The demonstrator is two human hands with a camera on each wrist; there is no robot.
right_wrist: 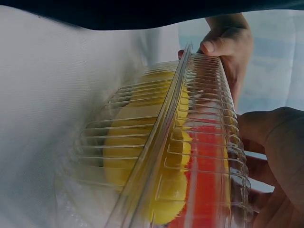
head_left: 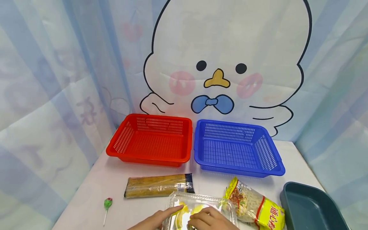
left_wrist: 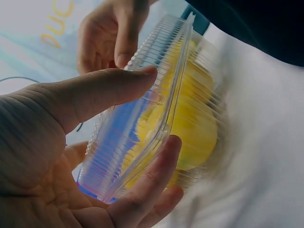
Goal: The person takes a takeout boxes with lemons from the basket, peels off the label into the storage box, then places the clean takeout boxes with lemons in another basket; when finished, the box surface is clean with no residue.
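A clear plastic clamshell box (head_left: 207, 198) with a ribbed lid stands at the front of the table, holding several smooth, rounded yellow things (left_wrist: 194, 126) that look like fruit. My left hand (head_left: 161, 218) grips its left side; in the left wrist view the thumb (left_wrist: 118, 85) lies over the lid and the fingers reach the rim. On top of the lid rests my right hand (head_left: 211, 218), fingers bent and touching the plastic. The right wrist view has that hand (right_wrist: 275, 166) against the lid's face, the box's seam running beside it. The box's front edge is cut off in the head view.
Behind stand a red basket (head_left: 149, 159) and a blue basket (head_left: 235, 167). A brown noodle-like pack (head_left: 156, 186) lies before the red one, a lollipop (head_left: 107, 204) at left. To the right are a yellow-ended noodle bag (head_left: 250, 204) and a dark green tub (head_left: 313, 204). Printed curtains surround the table.
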